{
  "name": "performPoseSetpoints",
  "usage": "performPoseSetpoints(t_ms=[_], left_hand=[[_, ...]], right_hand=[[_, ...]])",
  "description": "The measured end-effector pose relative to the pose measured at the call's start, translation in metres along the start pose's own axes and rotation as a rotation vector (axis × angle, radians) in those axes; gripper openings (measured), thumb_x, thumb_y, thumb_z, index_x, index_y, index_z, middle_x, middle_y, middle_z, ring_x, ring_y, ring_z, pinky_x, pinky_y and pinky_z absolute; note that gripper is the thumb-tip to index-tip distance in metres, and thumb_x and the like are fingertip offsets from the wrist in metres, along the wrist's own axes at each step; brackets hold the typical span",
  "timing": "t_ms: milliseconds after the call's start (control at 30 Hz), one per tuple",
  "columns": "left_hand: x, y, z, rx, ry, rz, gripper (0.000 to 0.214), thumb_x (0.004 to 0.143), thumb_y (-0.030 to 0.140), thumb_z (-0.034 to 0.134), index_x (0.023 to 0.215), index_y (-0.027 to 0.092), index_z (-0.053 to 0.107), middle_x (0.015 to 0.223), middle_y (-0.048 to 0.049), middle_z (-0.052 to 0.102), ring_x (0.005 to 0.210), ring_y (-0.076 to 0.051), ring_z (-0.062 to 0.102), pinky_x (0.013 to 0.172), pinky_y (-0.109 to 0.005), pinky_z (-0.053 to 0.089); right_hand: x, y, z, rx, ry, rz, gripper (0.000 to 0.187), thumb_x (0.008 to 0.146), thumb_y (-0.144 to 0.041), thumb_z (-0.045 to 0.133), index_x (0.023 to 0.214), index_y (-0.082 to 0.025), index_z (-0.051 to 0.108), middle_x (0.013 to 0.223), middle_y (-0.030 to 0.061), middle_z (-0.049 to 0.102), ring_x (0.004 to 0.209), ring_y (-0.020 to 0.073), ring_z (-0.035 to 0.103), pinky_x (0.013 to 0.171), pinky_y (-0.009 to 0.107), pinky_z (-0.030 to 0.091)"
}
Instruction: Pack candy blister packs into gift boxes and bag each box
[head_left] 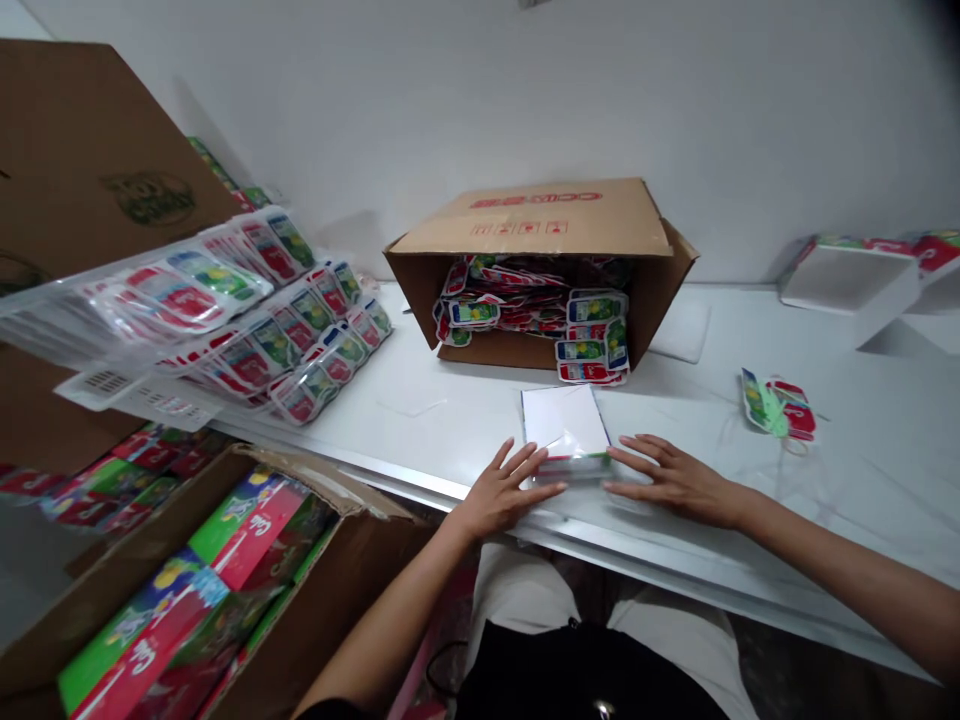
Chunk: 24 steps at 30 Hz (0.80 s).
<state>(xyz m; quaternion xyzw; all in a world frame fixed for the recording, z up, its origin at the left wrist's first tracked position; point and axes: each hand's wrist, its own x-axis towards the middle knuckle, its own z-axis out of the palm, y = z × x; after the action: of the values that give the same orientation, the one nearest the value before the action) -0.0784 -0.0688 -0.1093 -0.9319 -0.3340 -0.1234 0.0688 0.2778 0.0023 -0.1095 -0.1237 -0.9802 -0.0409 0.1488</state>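
A small box (564, 414) lies on the white table with its plain white face up. A red and green edge shows on its near side, where clear plastic film (576, 466) sticks out towards me. My left hand (504, 490) is at the box's near left corner, fingers spread, fingertips touching the box and film. On the opposite side my right hand (667, 482) has its fingers stretched out, their tips against the near right corner. Neither hand is wrapped round the box. Behind it, a cardboard carton (536, 225) on its side holds many red and green printed pouches (592, 310).
Plastic trays of pouches (247, 320) stand at the left, before a large carton (97, 170). Below the table's edge, an open carton (360, 560) holds printed boxes (180, 610). To the right lie pouches with a green tie (780, 408) and open white boxes (847, 275).
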Motion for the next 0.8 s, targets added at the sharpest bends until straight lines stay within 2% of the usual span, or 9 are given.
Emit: performPoseSetpoints(t_ms=[100, 167, 233, 333, 433, 567, 667, 800], left_hand=[[0.002, -0.004, -0.001, -0.059, 0.027, 0.048, 0.051, 0.092, 0.026, 0.056, 0.141, 0.033, 0.043, 0.153, -0.0077, 0.038, 0.145, -0.025, 0.026, 0.118, -0.051, 0.022], [0.001, -0.006, 0.001, -0.117, 0.083, 0.061, 0.045, 0.094, 0.025, 0.053, 0.138, 0.028, 0.046, 0.149, -0.0090, 0.044, 0.145, -0.024, 0.027, 0.117, -0.049, 0.027], [-0.002, -0.005, 0.003, -0.195, 0.154, 0.041, 0.046, 0.094, 0.020, 0.050, 0.139, 0.024, 0.044, 0.146, -0.0120, 0.048, 0.144, -0.025, 0.029, 0.115, -0.049, 0.032], [-0.005, 0.000, 0.007, -0.372, 0.271, -0.021, 0.052, 0.092, 0.012, 0.044, 0.143, 0.017, 0.037, 0.144, -0.0176, 0.049, 0.142, -0.027, 0.034, 0.110, -0.051, 0.040], [-0.003, 0.008, 0.007, -0.488, 0.343, -0.064, 0.052, 0.088, 0.013, 0.049, 0.139, 0.017, 0.041, 0.144, -0.0202, 0.048, 0.140, -0.031, 0.036, 0.105, -0.054, 0.045], [0.001, 0.013, 0.005, -0.465, 0.401, -0.086, 0.043, 0.085, 0.014, 0.061, 0.126, 0.021, 0.053, 0.139, -0.0187, 0.052, 0.137, -0.032, 0.041, 0.101, -0.054, 0.048], [0.001, 0.014, 0.005, -0.451, 0.444, -0.085, 0.040, 0.086, 0.009, 0.054, 0.125, 0.019, 0.052, 0.137, -0.0194, 0.054, 0.135, -0.031, 0.044, 0.099, -0.054, 0.049], [-0.001, 0.016, 0.007, -0.509, 0.461, -0.098, 0.038, 0.084, 0.003, 0.047, 0.120, 0.016, 0.049, 0.132, -0.0203, 0.059, 0.134, -0.030, 0.046, 0.099, -0.054, 0.049]], right_hand=[[0.010, 0.003, 0.002, 0.073, 0.041, -0.064, 0.037, 0.093, -0.010, 0.050, 0.125, -0.027, 0.060, 0.151, 0.0057, 0.042, 0.140, 0.0278, 0.035, 0.107, 0.053, 0.041], [0.015, 0.002, -0.001, 0.164, 0.078, -0.077, 0.026, 0.093, -0.010, 0.051, 0.110, -0.022, 0.067, 0.147, 0.0066, 0.047, 0.138, 0.0261, 0.038, 0.106, 0.051, 0.043], [0.018, -0.001, -0.005, 0.269, 0.123, -0.038, 0.023, 0.091, -0.009, 0.052, 0.102, -0.021, 0.068, 0.143, 0.0072, 0.052, 0.137, 0.0248, 0.041, 0.105, 0.047, 0.046], [0.020, -0.006, -0.009, 0.367, 0.147, 0.026, 0.024, 0.088, -0.009, 0.055, 0.106, -0.020, 0.066, 0.140, 0.0106, 0.054, 0.135, 0.0255, 0.043, 0.103, 0.044, 0.049], [0.018, -0.011, -0.007, 0.365, 0.133, 0.056, 0.032, 0.086, -0.013, 0.059, 0.117, -0.018, 0.063, 0.140, 0.0143, 0.054, 0.134, 0.0280, 0.044, 0.103, 0.047, 0.047], [0.015, -0.020, 0.001, 0.255, 0.183, 0.048, 0.026, 0.086, -0.012, 0.062, 0.110, -0.021, 0.066, 0.139, 0.0130, 0.055, 0.133, 0.0285, 0.046, 0.105, 0.050, 0.044], [0.015, -0.024, 0.000, 0.252, 0.186, 0.055, 0.021, 0.085, -0.008, 0.059, 0.102, -0.019, 0.065, 0.137, 0.0126, 0.057, 0.133, 0.0276, 0.045, 0.105, 0.048, 0.044], [0.017, -0.028, -0.007, 0.331, 0.165, 0.111, 0.023, 0.084, -0.009, 0.059, 0.105, -0.016, 0.062, 0.128, 0.0142, 0.063, 0.131, 0.0281, 0.047, 0.102, 0.048, 0.046]])
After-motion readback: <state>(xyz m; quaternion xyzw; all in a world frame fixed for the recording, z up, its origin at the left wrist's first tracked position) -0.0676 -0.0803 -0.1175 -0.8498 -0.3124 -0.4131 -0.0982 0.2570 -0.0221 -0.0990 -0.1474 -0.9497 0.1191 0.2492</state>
